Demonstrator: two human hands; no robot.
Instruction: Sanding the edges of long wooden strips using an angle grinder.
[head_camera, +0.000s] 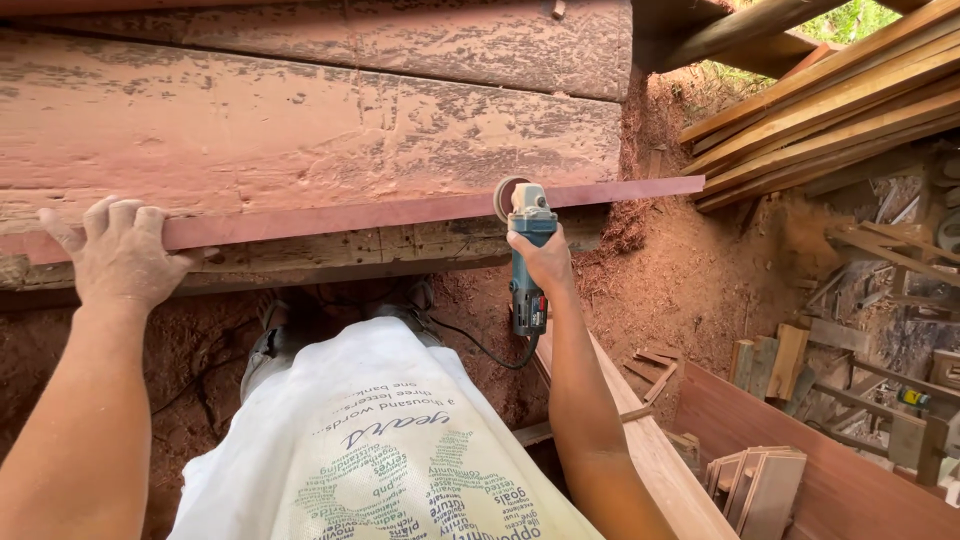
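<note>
Nearest the camera is a white printed apron (390, 460) hanging down in front of the person. Past it, two bare arms reach out to one long thin red plank (400, 213). The plank lies flat across big old beams (300, 120), running from left to right.

The left hand (118, 252) lies on the left end of the plank. Its fingers curl over the far edge, likely to press the plank down so it does not slide.

The right hand (545, 262) is wrapped tight around one blue grinder (527, 270). The round sanding disc (510, 198) at its far tip sits against the near edge of the plank, towards the right. A black cord (478, 348) hangs from the grinder's near end.

Red sawdust (680, 280) covers the ground. Far right, a stack of many long boards (830, 110) leans at a slant. Near right, one wooden box (830, 480) holds some short pieces; I cannot count them well.
</note>
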